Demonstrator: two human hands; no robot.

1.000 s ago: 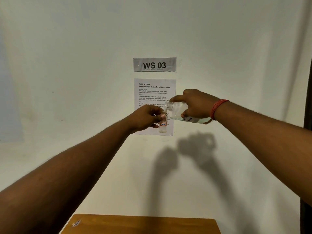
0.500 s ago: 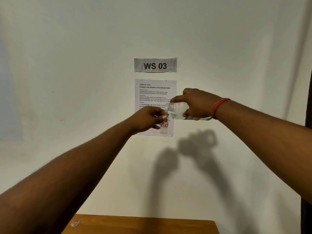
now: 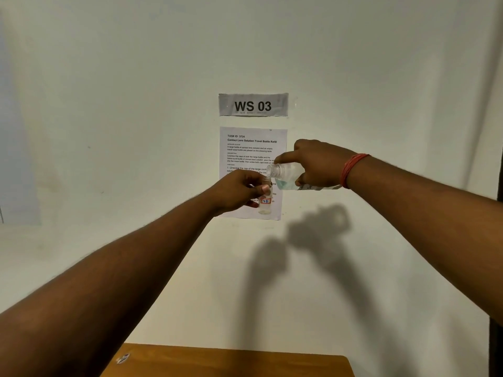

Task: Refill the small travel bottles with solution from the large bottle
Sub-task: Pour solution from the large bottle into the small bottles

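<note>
Above the bench's (image 3: 231,361) far edge, before the wall sheet (image 3: 253,148), our right hand (image 3: 318,164) grips the tilted large bottle (image 3: 285,175), mouth just over the small travel bottle (image 3: 265,200) pinched upright in our left hand (image 3: 239,191).

A grey paper strip taped to the wall (image 3: 253,105) reads "WS 03". The white printed sheet below it (image 3: 253,142) reads "TASK ID 3724, Contact Lens Solution Travel Bottle Refill". The small clear travel bottle (image 3: 265,202) has a red-bordered sticker, "7B".
</note>
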